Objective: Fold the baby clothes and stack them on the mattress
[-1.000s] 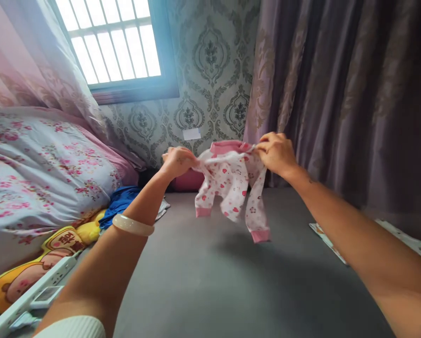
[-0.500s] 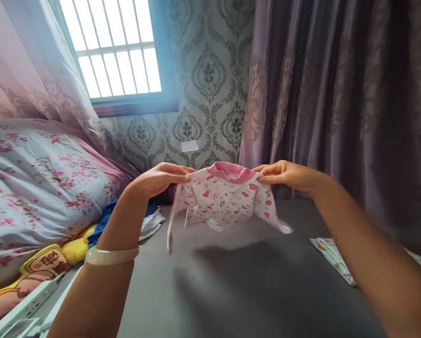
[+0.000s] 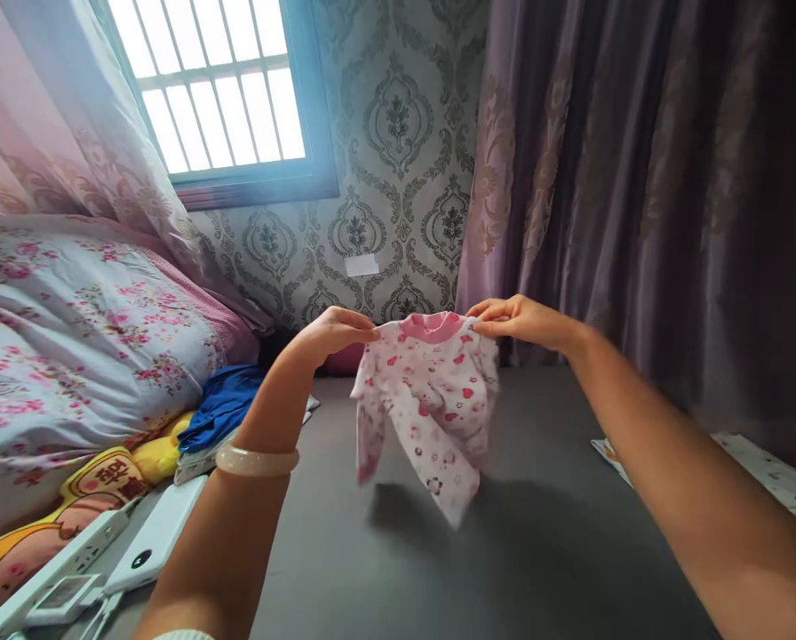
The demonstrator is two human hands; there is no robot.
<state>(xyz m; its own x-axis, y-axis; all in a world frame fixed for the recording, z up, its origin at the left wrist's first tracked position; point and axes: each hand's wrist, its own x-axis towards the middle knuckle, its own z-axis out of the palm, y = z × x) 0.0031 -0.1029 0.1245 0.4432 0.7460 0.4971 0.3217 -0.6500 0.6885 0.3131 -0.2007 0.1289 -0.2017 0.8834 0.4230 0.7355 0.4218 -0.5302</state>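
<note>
A small white baby top (image 3: 431, 400) with red hearts and a pink collar hangs in the air over the grey surface (image 3: 385, 569). My left hand (image 3: 335, 329) pinches its left shoulder, and a pale bangle sits on that wrist. My right hand (image 3: 521, 320) pinches the right shoulder. The sleeves and hem dangle loose and blurred, a little above the surface.
A floral quilt (image 3: 71, 329) is piled at the left. Below it lie a blue cloth (image 3: 221, 413), a yellow cartoon cushion (image 3: 98, 480), a white power strip (image 3: 71, 556) and a white device (image 3: 151, 542). Purple curtains (image 3: 638, 178) hang at right; a patterned cloth (image 3: 771, 480) lies beneath them.
The garment was spread wide and flaring half a second ago; now it hangs down narrower. My hands have moved closer together and slightly up.
</note>
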